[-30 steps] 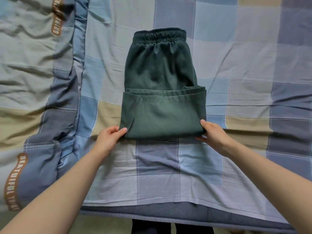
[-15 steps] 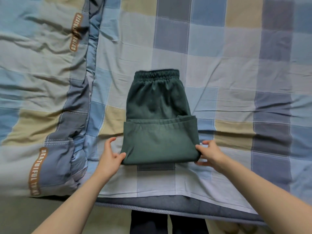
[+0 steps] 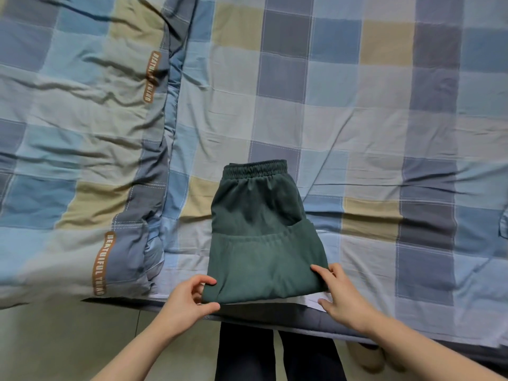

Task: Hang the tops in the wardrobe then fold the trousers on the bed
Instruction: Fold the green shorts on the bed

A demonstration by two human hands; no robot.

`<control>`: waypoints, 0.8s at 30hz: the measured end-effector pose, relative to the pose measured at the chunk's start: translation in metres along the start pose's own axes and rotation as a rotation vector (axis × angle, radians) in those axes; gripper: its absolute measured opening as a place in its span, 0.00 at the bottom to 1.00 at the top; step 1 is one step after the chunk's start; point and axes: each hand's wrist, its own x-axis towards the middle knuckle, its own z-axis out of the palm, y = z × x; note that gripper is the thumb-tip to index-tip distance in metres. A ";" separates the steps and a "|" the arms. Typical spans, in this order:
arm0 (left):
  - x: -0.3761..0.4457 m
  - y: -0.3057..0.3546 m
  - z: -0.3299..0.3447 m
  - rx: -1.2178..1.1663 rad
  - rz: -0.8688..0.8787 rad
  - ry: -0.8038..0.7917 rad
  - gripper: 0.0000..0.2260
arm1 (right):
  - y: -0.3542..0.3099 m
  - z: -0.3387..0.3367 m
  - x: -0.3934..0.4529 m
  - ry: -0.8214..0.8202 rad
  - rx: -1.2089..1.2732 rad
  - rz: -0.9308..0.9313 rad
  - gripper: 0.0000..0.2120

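Gripping the near fold of the green trousers (image 3: 264,243) at both corners, the person looks set to carry that doubled end up toward the waistband. From the head view, the left hand (image 3: 187,298) pinches the near-left corner, thumb under and fingers curled over the edge; the right hand (image 3: 341,292) grasps the near-right corner, a finger lying on top of the cloth and the thumb below at the bed's edge. To do this fold well, I would say both corners should rise together and travel straight away from the body, so the edges land square under the elastic and no slack bunches in the middle.

The trousers lie on the checked sheet of the bed (image 3: 357,119), close to its near edge, just right of the rumpled quilt (image 3: 68,160). Their long axis runs near to far, waistband pointing to the far side, folded end nearest the person.
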 end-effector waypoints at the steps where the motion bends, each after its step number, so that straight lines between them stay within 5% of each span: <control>1: 0.004 0.001 0.004 0.093 0.022 -0.001 0.21 | 0.000 0.003 0.005 -0.005 -0.094 -0.005 0.35; 6: 0.021 0.002 0.016 0.560 0.058 0.069 0.24 | -0.009 0.006 0.015 0.097 -0.282 -0.026 0.22; 9: 0.018 0.008 0.007 0.575 0.027 0.020 0.17 | -0.013 -0.012 0.009 0.094 -0.318 -0.030 0.14; 13: 0.012 0.025 -0.023 0.431 0.024 -0.129 0.07 | -0.018 -0.051 0.002 -0.023 -0.181 -0.110 0.12; 17: 0.038 0.056 -0.056 0.101 -0.034 -0.182 0.05 | -0.043 -0.099 0.032 -0.163 0.205 0.004 0.08; 24: 0.162 0.101 -0.087 -0.310 -0.077 0.133 0.03 | -0.062 -0.143 0.157 0.297 0.741 0.182 0.14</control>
